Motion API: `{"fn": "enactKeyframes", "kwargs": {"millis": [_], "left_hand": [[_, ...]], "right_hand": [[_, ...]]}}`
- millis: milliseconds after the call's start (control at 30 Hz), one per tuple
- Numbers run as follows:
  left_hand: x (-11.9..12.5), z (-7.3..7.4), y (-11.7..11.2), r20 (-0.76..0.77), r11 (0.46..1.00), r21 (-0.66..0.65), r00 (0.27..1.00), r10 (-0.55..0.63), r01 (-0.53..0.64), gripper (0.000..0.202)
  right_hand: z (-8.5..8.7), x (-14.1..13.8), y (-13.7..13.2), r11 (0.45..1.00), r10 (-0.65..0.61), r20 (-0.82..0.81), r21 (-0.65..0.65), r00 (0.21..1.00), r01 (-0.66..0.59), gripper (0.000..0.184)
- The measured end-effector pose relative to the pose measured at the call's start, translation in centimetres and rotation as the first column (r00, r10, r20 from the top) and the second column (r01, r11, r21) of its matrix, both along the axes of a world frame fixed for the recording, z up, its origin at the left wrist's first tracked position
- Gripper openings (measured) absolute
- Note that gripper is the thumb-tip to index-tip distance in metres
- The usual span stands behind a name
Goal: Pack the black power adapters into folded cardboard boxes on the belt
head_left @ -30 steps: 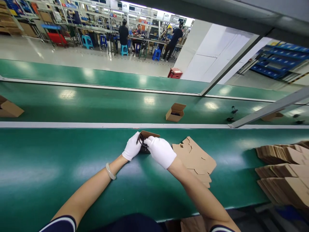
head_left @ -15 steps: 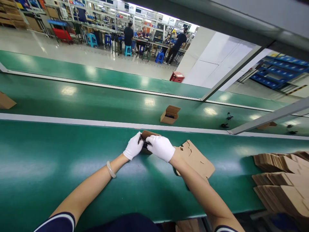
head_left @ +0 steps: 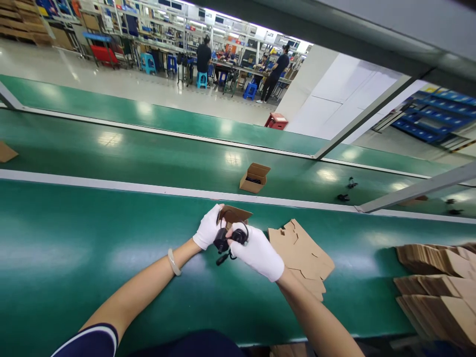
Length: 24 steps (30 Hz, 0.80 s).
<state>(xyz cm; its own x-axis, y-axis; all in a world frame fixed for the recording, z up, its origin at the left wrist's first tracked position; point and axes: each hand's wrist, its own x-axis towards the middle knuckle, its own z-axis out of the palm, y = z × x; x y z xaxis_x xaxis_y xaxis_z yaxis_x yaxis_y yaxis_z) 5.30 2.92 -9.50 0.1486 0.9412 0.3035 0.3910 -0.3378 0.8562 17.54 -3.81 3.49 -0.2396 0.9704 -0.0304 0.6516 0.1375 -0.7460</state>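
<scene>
My right hand [head_left: 256, 252], in a white glove with bare fingertips, is closed on a black power adapter [head_left: 220, 241] with a coiled black cord [head_left: 239, 236]. A short cord end with a plug [head_left: 222, 259] dangles below. Behind the adapter stands a small open cardboard box [head_left: 235, 214], its flap tilted up. My left hand [head_left: 209, 229], also white-gloved, grips the box's left side; its fingertips are partly hidden by the box and adapter. Much of the box front is covered by the adapter and my right hand.
Flat cardboard blanks [head_left: 303, 253] lie to the right, with stacks of folded cardboard [head_left: 439, 287] farther right. Beyond the pale rail [head_left: 111, 183], the green belt carries an open box [head_left: 253, 179] and black adapters [head_left: 344, 197]. A metal post [head_left: 401, 191] slants at the right. People work in the background.
My right hand has lifted the adapter and cord out of the box toward me, in front of it. The box flap shows more. The open box on the belt has shifted left.
</scene>
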Motion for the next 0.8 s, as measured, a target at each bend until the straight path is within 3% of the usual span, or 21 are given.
{"fn": "enactKeyframes", "kwargs": {"millis": [100, 133, 200, 300, 367, 500, 600, 700, 800], "left_hand": [[-0.7, 1.6, -0.8, 0.164, 0.985, 0.17, 0.986, -0.006, -0.022, 0.053], [-0.9, 2.3, -1.2, 0.215, 0.973, 0.232, 0.976, -0.046, -0.005, 0.06], [-1.3, 3.9, -2.0, 0.239, 0.94, 0.311, 0.946, -0.219, 0.139, 0.073], [-1.5, 6.0, -3.1, 0.18, 0.86, 0.256, 0.852, -0.491, 0.441, 0.07], [-1.5, 7.2, -3.7, 0.194, 0.85, 0.151, 0.828, -0.527, 0.505, 0.062], [-1.8, 8.9, -4.2, 0.244, 0.853, 0.001, 0.827, -0.506, 0.521, 0.061], [-2.0, 9.5, -3.9, 0.273, 0.861, -0.039, 0.835, -0.478, 0.507, 0.054], [-2.0, 8.5, -2.8, 0.338, 0.948, 0.047, 0.888, -0.312, 0.315, 0.044], [-1.9, 6.0, -1.0, 0.283, 0.991, 0.109, 0.953, -0.105, 0.077, 0.047]], "right_hand": [[0.8, 1.1, -1.0, 0.982, -0.173, -0.147, 0.053, 0.974, 0.183, 0.005], [1.0, 1.5, -1.1, 0.969, -0.226, -0.205, 0.052, 0.952, 0.241, 0.007], [1.3, 2.0, -1.1, 0.955, -0.274, -0.303, 0.028, 0.913, 0.296, 0.012], [1.6, 2.0, -0.9, 0.965, -0.238, -0.366, 0.013, 0.9, 0.26, 0.013], [1.6, 1.6, -1.0, 0.971, -0.201, -0.345, 0.052, 0.917, 0.232, 0.013], [1.4, 1.1, -1.3, 0.95, -0.222, -0.23, 0.169, 0.947, 0.264, 0.014], [0.9, 1.0, -1.0, 0.903, -0.285, -0.199, 0.271, 0.938, 0.332, 0.014], [0.2, 1.1, -0.2, 0.834, -0.343, -0.218, 0.377, 0.914, 0.403, 0.014], [-1.3, 1.2, 0.7, 0.8, -0.384, -0.188, 0.422, 0.904, 0.427, 0.016]]}}
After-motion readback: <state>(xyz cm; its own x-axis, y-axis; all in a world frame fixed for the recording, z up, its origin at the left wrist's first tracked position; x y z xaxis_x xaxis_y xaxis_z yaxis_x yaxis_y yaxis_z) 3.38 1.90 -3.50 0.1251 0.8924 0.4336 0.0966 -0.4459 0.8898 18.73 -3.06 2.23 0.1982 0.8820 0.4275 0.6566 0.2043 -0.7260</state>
